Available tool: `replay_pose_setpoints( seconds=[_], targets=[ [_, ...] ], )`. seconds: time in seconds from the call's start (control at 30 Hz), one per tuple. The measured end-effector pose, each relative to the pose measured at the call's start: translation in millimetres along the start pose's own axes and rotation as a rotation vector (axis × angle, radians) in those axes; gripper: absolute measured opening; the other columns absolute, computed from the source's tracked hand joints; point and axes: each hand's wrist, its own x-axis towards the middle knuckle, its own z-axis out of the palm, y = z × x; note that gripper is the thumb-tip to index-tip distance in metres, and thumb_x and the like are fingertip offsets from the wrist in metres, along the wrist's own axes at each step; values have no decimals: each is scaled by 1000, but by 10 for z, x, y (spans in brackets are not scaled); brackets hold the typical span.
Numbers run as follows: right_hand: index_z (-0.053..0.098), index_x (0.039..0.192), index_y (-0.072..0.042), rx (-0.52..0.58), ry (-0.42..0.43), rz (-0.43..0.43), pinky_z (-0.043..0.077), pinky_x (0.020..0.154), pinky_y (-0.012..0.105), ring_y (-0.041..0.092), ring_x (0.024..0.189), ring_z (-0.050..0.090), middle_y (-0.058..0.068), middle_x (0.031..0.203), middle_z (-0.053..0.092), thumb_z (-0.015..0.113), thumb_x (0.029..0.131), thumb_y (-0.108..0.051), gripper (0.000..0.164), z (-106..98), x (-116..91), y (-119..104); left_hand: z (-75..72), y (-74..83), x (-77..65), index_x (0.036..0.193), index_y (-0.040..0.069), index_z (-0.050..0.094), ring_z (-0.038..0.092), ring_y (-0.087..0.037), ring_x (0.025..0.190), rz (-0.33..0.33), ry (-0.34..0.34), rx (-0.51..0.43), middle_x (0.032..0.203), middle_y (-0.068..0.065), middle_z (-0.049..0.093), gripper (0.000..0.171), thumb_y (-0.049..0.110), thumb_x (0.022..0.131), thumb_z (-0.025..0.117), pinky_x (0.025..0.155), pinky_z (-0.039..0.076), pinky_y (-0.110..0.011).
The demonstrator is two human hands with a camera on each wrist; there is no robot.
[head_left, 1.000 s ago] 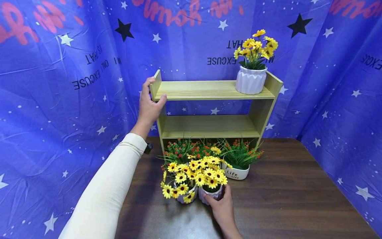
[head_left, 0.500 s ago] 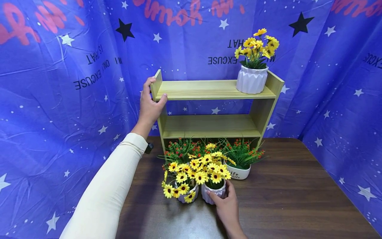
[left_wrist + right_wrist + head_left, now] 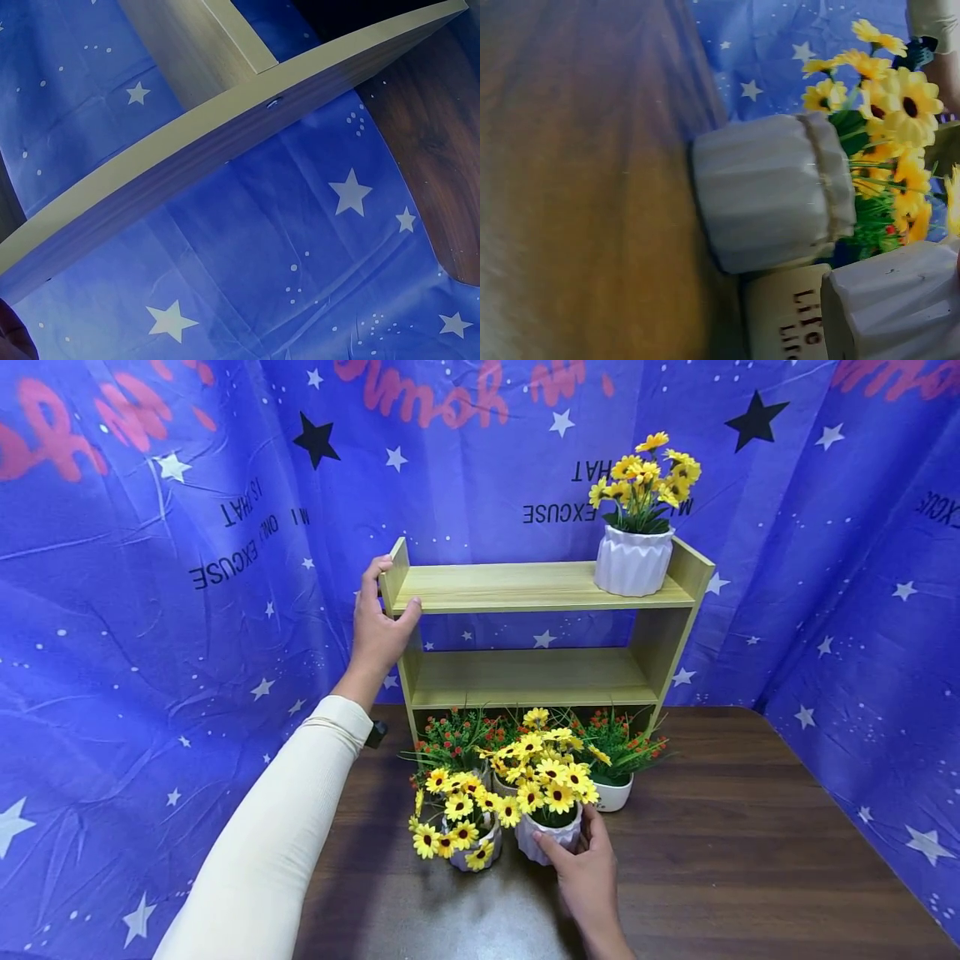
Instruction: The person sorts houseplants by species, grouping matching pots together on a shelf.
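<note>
My left hand [image 3: 378,631] grips the upper left side panel of a light wooden shelf [image 3: 525,677], its thumb on the front and its fingers over the panel's outer side. In the left wrist view, that panel [image 3: 187,142] crosses diagonally. My right hand [image 3: 588,868] holds a white ridged flowerpot [image 3: 550,837] of yellow daisies from its right side. It also shows as a flowerpot [image 3: 892,300] in the right wrist view; whether its base touches the table I cannot tell. Just left of it, a similar flowerpot [image 3: 480,852] of yellow daisies stands on the table.
A third daisy pot [image 3: 633,564] stands at the top shelf's right end. Plants with red flowers [image 3: 457,739] line the shelf's foot, one in a white oval pot [image 3: 613,795] at right. A blue star-printed curtain [image 3: 495,460] hangs behind the brown table [image 3: 750,827].
My right hand has shifted right with its flowerpot, opening a gap to the neighbouring daisy pot and covering more of the oval pot. My left hand stays on the shelf.
</note>
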Motion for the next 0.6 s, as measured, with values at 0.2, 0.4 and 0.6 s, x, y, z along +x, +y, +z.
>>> replay_pose_setpoints(
  seconds=[0.2, 0.4, 0.6],
  targets=[
    [46, 137, 4, 67, 10, -70, 43, 87, 11, 32, 119, 54, 22, 135, 55, 84, 74, -1, 74, -74, 30, -146, 8, -8, 1, 135, 14, 46, 45, -24, 122, 12, 6, -12, 149, 6, 44, 57, 15, 83, 70, 98, 40, -40],
    [48, 135, 3, 52, 34, -123, 44, 86, 11, 25, 113, 56, 18, 130, 58, 84, 74, 0, 70, -168, 110, -307, 4, -10, 11, 136, 13, 46, 46, -24, 123, 16, 7, -15, 149, 3, 45, 59, 15, 83, 70, 101, 38, -38],
    [47, 138, 0, 27, 38, -165, 45, 96, 24, 27, 119, 53, 16, 132, 56, 85, 76, -7, 73, -256, 241, -463, -10, -6, 8, 137, 13, 45, 46, -25, 123, 15, 8, -12, 149, 2, 45, 59, 15, 83, 70, 100, 38, -40]
  ],
)
